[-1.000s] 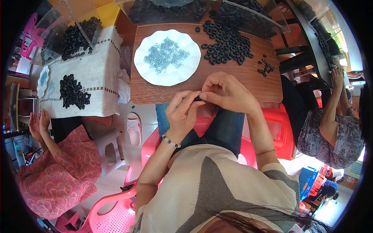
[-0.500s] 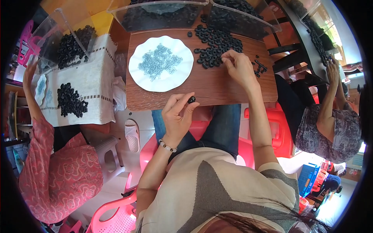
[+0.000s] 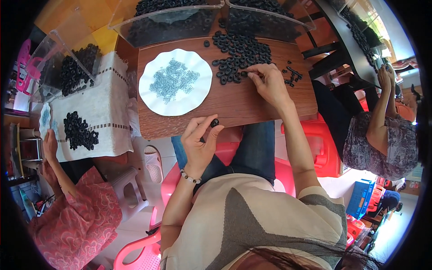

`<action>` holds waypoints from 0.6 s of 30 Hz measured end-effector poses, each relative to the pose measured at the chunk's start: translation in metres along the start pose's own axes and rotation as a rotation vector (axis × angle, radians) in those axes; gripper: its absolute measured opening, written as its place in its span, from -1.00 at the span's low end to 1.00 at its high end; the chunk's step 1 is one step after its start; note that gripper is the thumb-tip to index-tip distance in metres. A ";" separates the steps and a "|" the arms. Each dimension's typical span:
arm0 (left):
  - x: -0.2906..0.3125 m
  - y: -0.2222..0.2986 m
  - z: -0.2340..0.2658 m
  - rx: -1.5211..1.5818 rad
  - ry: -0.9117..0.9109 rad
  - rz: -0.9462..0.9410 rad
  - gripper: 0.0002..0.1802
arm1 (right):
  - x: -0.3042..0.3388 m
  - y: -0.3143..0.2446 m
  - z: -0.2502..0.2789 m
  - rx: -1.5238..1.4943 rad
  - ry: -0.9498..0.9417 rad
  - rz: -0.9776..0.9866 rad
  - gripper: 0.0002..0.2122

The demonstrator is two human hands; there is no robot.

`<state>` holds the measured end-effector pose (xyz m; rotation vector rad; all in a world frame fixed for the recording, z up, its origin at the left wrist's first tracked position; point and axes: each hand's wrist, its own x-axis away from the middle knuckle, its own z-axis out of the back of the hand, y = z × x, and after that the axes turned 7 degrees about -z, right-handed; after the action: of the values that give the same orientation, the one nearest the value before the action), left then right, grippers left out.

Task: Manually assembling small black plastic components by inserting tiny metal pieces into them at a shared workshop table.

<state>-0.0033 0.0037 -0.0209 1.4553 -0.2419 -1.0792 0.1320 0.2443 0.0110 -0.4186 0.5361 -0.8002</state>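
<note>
- Left hand (image 3: pixel 199 146): pinching one black piece (image 3: pixel 214 122)
- Right hand (image 3: pixel 272 85): fingertips at black pile (image 3: pixel 240 50), left hand's one o'clock; cannot tell if gripping
- Step, seemingly: picking; next calls for a precise single-piece pinch

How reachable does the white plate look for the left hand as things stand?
Likely yes: only brown tabletop shows between the left hand and the white plate, though the black piece it pinches would probably hamper a grasp.
</note>
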 end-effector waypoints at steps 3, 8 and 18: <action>0.000 0.000 0.000 -0.013 -0.016 0.026 -0.65 | -0.003 0.006 0.007 0.093 -0.006 0.023 -0.86; 0.001 0.001 0.000 -0.019 -0.042 0.056 -0.65 | -0.007 -0.002 0.000 0.082 -0.028 0.100 -0.86; 0.001 -0.002 -0.003 -0.040 -0.049 0.027 -0.65 | -0.025 -0.011 -0.012 0.260 -0.091 0.320 -0.89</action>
<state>-0.0015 0.0054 -0.0239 1.3874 -0.2727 -1.0930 0.1044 0.2547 0.0148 -0.1226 0.3949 -0.5302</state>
